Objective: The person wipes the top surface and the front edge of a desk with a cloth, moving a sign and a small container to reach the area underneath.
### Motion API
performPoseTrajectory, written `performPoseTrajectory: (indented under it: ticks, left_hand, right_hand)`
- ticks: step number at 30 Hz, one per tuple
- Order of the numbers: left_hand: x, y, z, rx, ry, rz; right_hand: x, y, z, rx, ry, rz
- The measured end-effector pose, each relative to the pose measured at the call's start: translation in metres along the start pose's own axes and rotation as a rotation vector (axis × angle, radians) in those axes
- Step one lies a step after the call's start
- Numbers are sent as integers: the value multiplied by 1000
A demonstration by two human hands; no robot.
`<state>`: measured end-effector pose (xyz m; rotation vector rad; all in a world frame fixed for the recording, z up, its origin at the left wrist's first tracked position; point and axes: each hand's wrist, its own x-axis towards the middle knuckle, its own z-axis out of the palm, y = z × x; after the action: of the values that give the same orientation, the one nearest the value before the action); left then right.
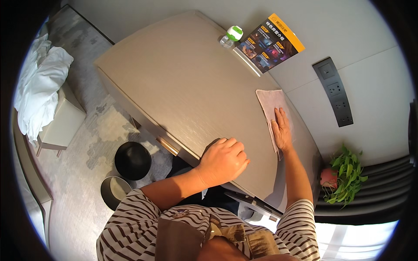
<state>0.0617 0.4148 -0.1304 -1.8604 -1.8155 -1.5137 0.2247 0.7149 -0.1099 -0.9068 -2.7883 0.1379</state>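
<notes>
My right hand (282, 129) lies flat on a folded pink cloth (268, 102), pressing it on the desk top near the wall side. The desk (169, 78) has a smooth beige-brown surface. My left hand (225, 160) rests curled at the desk's front edge; its fingers are bent in, and whether anything is inside them cannot be seen. Beyond the cloth, a dark printed sign with a yellow band (271, 44) stands in a holder against the wall. Beside it is a small clear bottle with a green and white top (233, 34).
A black bin (133, 161) and a second round bin (114, 192) stand on the patterned carpet. White linen (49, 81) lies on a beige stool (63, 120) at the left. A socket panel (333, 92) is on the wall, and a potted plant (347, 173) stands by the dark curtain.
</notes>
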Motion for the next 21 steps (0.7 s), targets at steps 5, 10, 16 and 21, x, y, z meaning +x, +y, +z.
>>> performPoseTrajectory:
  ticks: [5,10,16,21]
  left_hand:
    - [0,0,1,-13,3,-1]
    - [0,-1,0,-22,0,6]
    - [1,-2,-1,-14,-4,13]
    - [0,-1,0,-9,-7,2]
  right_hand:
    - [23,23,4,23,-6,-26]
    - [48,40,5,91,-33,-70]
    - [75,41,5,125,-89,7]
    - [84,27,19,-49,-54,70]
